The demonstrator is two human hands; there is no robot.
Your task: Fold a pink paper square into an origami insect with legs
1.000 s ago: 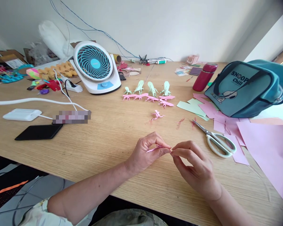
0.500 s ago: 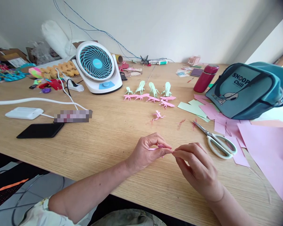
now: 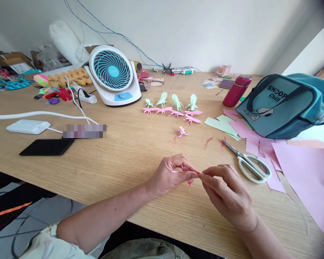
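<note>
My left hand (image 3: 169,175) and my right hand (image 3: 225,194) meet above the wooden table (image 3: 124,158), both pinching one small folded pink paper piece (image 3: 188,173). Its thin end pokes out to the left between my left fingers, and a bit hangs below them. Farther back lies a single small pink paper figure (image 3: 181,132). Behind it stands a row of pink paper figures (image 3: 172,112) and a row of light green ones (image 3: 175,101). White-handled scissors (image 3: 247,162) lie just right of my right hand.
Pink paper sheets (image 3: 307,169) and green ones (image 3: 221,124) spread at the right, under a teal bag (image 3: 283,106). A red bottle (image 3: 235,90), a white desk fan (image 3: 113,77), a black phone (image 3: 46,146), a white power pack (image 3: 28,126) and cables lie around.
Both hands stay joined on the pink piece and have sunk slightly toward the table. A bit of pink paper now hangs below my left fingers.
</note>
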